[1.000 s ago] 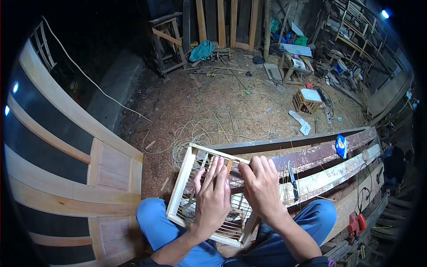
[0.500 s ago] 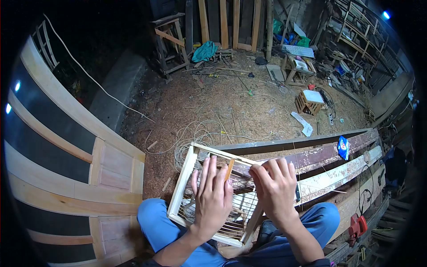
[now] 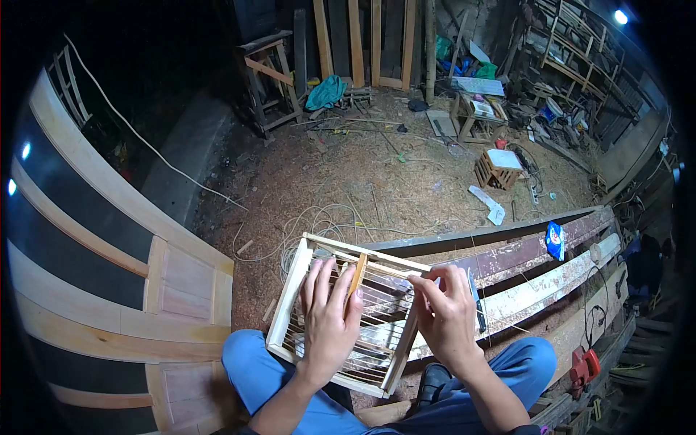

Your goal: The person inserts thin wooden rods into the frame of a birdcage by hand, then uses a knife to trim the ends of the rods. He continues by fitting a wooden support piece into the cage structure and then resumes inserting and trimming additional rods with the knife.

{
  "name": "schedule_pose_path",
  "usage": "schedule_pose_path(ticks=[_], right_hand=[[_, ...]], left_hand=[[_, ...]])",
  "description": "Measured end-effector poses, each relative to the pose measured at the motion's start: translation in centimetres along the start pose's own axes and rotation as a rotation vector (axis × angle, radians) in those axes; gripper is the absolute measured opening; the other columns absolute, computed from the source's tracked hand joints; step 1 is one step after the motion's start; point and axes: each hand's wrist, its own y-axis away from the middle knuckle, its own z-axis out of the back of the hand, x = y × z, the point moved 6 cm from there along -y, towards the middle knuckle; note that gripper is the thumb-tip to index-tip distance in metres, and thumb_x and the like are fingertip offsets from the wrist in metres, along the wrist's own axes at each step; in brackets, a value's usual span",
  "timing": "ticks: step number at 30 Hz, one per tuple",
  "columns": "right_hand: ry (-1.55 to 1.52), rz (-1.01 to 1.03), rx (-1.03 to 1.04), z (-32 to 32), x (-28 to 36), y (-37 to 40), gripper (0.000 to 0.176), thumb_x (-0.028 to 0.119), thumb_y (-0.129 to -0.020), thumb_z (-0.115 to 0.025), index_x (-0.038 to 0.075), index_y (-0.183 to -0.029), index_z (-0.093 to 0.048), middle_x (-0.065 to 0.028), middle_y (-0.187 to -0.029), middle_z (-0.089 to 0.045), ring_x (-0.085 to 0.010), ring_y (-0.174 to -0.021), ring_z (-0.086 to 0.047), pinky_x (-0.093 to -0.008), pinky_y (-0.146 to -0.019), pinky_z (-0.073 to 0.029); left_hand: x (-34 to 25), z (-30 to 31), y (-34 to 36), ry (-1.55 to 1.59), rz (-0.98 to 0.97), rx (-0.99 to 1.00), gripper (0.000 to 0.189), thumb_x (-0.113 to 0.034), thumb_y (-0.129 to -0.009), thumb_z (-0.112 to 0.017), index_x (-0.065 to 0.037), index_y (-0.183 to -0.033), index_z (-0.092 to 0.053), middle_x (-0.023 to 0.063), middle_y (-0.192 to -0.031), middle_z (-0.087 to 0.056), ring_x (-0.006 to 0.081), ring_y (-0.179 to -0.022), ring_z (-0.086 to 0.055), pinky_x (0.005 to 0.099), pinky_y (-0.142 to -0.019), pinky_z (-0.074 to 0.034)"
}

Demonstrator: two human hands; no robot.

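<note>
Beneath the left hand [image 3: 330, 322], flat with fingers apart, the slatted wooden frame [image 3: 286, 304] rests over the lap; beside it, the right hand [image 3: 448, 315] clamps its grip on the frame's right rail.

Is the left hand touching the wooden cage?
Touching. The head view shows the left hand lying flat on the bars of the wooden cage, fingers spread across them.
</note>
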Motion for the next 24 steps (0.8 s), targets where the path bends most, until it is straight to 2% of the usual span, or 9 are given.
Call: schedule_pose_path(ticks=[6,8,10,12,15,18,19,22,24], right_hand=[[0.023,-0.005,-0.063,0.6,-0.8,0.1,0.028,0.000,-0.080,-0.079,0.009,-0.106,-0.075,-0.0086,-0.099,-0.063,-0.0270,-0.083,-0.062,-0.0402,-0.065,-0.050],[0.006,0.002,-0.081,1.2,-1.4,0.2,0.027,0.001,-0.081,-0.079,0.009,-0.106,-0.075,-0.0097,-0.102,-0.064,-0.0265,-0.079,-0.063,-0.0396,-0.063,-0.050],[-0.115,-0.084,0.048,1.2,-2.5,0.3,0.028,-0.002,-0.082,-0.077,0.008,-0.108,-0.074,-0.0105,-0.105,-0.065,-0.0253,-0.075,-0.064,-0.0390,-0.063,-0.051],[-0.106,-0.075,0.059,1.8,-3.3,0.6,0.030,-0.004,-0.083,-0.075,0.008,-0.110,-0.073,-0.0114,-0.107,-0.066,-0.0265,-0.076,-0.067,-0.0394,-0.065,-0.054],[-0.120,-0.059,0.068,2.3,-4.4,0.7,0.030,-0.008,-0.084,-0.071,0.006,-0.110,-0.072,-0.0131,-0.107,-0.068,-0.0319,-0.086,-0.071,-0.0411,-0.070,-0.058],[-0.151,-0.015,0.111,2.6,-5.5,0.5,0.031,-0.010,-0.084,-0.070,0.005,-0.110,-0.072,-0.0140,-0.106,-0.068,-0.0327,-0.087,-0.071,-0.0414,-0.072,-0.058],[-0.215,-0.045,0.105,2.9,-5.6,0.5,0.029,-0.012,-0.086,-0.068,0.003,-0.110,-0.071,-0.0147,-0.103,-0.069,-0.0328,-0.088,-0.072,-0.0399,-0.074,-0.058],[-0.293,-0.076,0.123,3.3,-7.0,1.1,0.027,-0.013,-0.088,-0.067,0.002,-0.110,-0.071,-0.0151,-0.099,-0.069,-0.0319,-0.089,-0.073,-0.0382,-0.075,-0.058],[-0.293,-0.068,0.131,3.7,-7.8,1.2,0.025,-0.013,-0.089,-0.066,0.000,-0.109,-0.071,-0.0155,-0.098,-0.070,-0.0304,-0.090,-0.073,-0.0375,-0.076,-0.057]], left_hand=[[-0.2,-0.1,-0.2,0.104,-0.047,0.004,0.047,-0.016,-0.098,-0.064,-0.002,-0.143,-0.062,0.0249,-0.159,-0.043,0.0410,-0.153,-0.033,0.0532,-0.125,-0.027],[-0.6,-0.2,0.0,0.101,-0.053,0.025,0.047,-0.014,-0.100,-0.060,0.000,-0.144,-0.059,0.0257,-0.159,-0.042,0.0412,-0.154,-0.031,0.0524,-0.126,-0.026],[-0.8,-0.6,0.1,0.076,-0.037,0.058,0.046,-0.011,-0.104,-0.055,0.005,-0.147,-0.054,0.0234,-0.162,-0.040,0.0390,-0.156,-0.028,0.0504,-0.127,-0.024],[-1.2,-0.9,0.3,0.070,-0.040,0.078,0.049,-0.011,-0.105,-0.051,0.007,-0.151,-0.049,0.0243,-0.164,-0.038,0.0387,-0.157,-0.026,0.0501,-0.128,-0.023],[-2.4,-0.9,0.8,0.128,-0.051,0.053,0.057,-0.017,-0.102,-0.054,0.003,-0.155,-0.046,0.0279,-0.163,-0.038,0.0416,-0.155,-0.030,0.0537,-0.127,-0.022],[-4.2,-1.0,1.5,0.063,-0.117,0.094,0.058,-0.017,-0.100,-0.056,-0.001,-0.155,-0.048,0.0285,-0.163,-0.039,0.0415,-0.156,-0.030,0.0551,-0.127,-0.020],[-4.6,-0.9,1.6,0.087,-0.119,0.103,0.057,-0.015,-0.100,-0.055,-0.002,-0.156,-0.048,0.0261,-0.164,-0.040,0.0387,-0.157,-0.030,0.0526,-0.129,-0.017],[-5.7,-1.6,2.1,0.144,-0.129,0.126,0.057,-0.013,-0.099,-0.055,-0.003,-0.154,-0.050,0.0264,-0.163,-0.041,0.0380,-0.157,-0.031,0.0534,-0.129,-0.016],[-7.1,-2.0,2.8,0.136,-0.150,0.109,0.058,-0.016,-0.098,-0.057,-0.007,-0.155,-0.051,0.0297,-0.164,-0.036,0.0408,-0.157,-0.029,0.0556,-0.129,-0.015]])
